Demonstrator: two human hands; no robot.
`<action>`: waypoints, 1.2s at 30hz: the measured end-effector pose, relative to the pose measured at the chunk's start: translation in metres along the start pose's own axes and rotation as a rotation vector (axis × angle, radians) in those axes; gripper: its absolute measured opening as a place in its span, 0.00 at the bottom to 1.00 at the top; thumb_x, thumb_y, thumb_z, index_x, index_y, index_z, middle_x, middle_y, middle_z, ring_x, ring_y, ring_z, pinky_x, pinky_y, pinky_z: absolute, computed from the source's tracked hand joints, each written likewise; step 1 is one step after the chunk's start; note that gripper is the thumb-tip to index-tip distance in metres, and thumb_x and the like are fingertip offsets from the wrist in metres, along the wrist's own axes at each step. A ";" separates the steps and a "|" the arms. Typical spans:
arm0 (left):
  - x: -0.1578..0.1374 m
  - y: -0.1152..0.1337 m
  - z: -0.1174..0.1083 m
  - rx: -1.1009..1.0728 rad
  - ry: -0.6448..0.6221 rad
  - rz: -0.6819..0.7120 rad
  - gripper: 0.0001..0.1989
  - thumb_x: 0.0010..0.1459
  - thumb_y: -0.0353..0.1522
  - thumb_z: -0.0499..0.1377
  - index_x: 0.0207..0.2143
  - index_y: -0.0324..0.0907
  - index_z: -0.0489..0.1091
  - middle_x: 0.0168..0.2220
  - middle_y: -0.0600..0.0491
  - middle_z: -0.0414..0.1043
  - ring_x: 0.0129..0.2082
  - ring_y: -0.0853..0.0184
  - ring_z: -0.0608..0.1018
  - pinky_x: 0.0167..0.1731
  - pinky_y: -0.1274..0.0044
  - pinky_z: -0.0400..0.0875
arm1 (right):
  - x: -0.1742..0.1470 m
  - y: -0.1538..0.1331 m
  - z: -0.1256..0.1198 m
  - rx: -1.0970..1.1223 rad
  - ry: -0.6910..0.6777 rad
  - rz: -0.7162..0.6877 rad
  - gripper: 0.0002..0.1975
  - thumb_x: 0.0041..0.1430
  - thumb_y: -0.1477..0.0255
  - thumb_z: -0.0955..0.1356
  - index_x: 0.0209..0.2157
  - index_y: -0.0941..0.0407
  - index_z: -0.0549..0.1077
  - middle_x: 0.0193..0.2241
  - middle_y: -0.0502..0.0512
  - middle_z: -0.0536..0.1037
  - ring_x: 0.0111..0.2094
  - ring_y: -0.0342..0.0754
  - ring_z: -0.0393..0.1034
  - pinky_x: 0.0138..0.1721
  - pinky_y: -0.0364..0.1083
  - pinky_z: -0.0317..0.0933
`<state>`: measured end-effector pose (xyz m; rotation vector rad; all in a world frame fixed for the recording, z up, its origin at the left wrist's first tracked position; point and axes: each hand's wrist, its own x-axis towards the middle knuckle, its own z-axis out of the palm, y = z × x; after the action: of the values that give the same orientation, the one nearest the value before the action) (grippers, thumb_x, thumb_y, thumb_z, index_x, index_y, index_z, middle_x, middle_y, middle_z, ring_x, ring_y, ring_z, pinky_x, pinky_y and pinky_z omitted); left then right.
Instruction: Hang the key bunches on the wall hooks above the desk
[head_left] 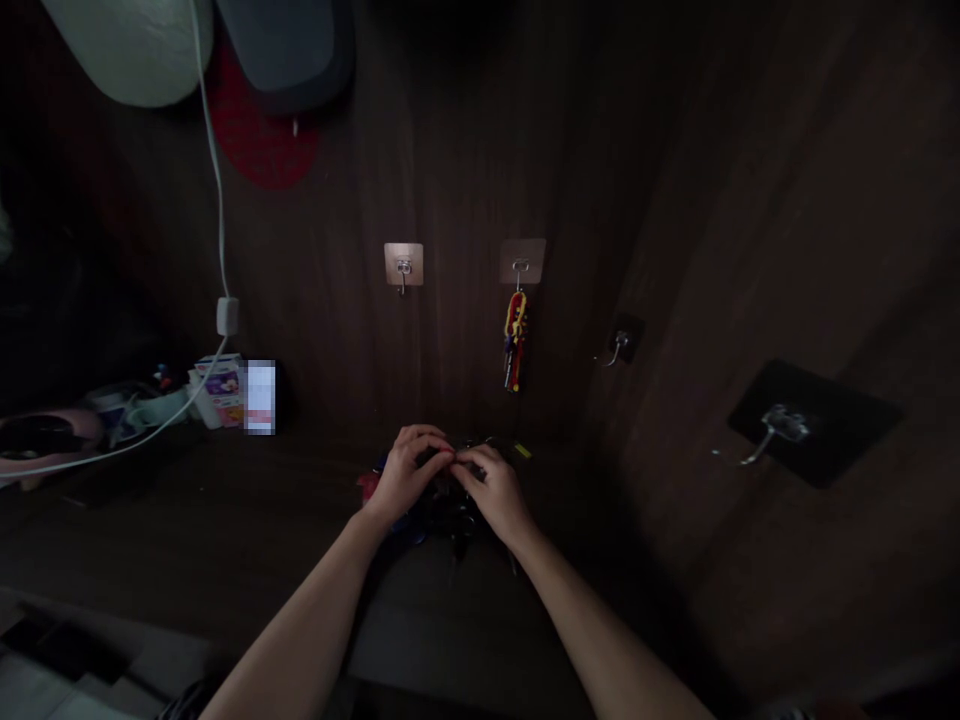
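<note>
My left hand and my right hand meet low over the dark shelf, fingers bent and fingertips together. Between the tips of the left thumb and fingers a bit of a small red thing shows; its kind is too dim to make out. The right fingers pinch right beside it, and what they hold is hidden. Under both hands lies a jumble of dark, partly shiny small items. A red piece pokes out by the left wrist, and a small yellow strip lies beyond the right hand.
A red and yellow cord bundle hangs from a wall hook. Other hooks stick out from the wood panels. At left are a lit phone, small boxes, a pink object and a white cable.
</note>
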<state>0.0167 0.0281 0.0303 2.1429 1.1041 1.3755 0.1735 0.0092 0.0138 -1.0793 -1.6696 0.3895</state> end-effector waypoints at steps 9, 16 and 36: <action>0.000 0.001 0.000 -0.025 0.010 0.016 0.07 0.53 0.36 0.58 0.31 0.43 0.74 0.39 0.49 0.72 0.45 0.62 0.70 0.47 0.72 0.64 | -0.001 -0.001 0.004 0.255 -0.099 0.196 0.09 0.51 0.64 0.66 0.29 0.54 0.74 0.24 0.47 0.75 0.26 0.44 0.66 0.28 0.42 0.58; 0.000 0.004 0.000 -0.225 -0.107 -0.158 0.17 0.59 0.39 0.50 0.45 0.43 0.72 0.43 0.51 0.74 0.45 0.63 0.73 0.47 0.74 0.64 | 0.004 -0.007 -0.005 0.466 0.030 0.335 0.10 0.47 0.62 0.69 0.28 0.54 0.77 0.26 0.50 0.78 0.30 0.47 0.71 0.33 0.44 0.62; -0.004 0.005 0.004 -0.736 -0.429 -0.398 0.18 0.52 0.40 0.60 0.41 0.38 0.70 0.34 0.51 0.74 0.27 0.72 0.72 0.27 0.82 0.62 | 0.009 -0.005 -0.015 0.715 0.207 0.443 0.14 0.43 0.61 0.72 0.32 0.54 0.77 0.28 0.51 0.78 0.26 0.42 0.66 0.27 0.41 0.60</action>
<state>0.0216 0.0222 0.0297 1.4750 0.6568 0.8821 0.1840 0.0104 0.0280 -0.8857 -0.9642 1.0326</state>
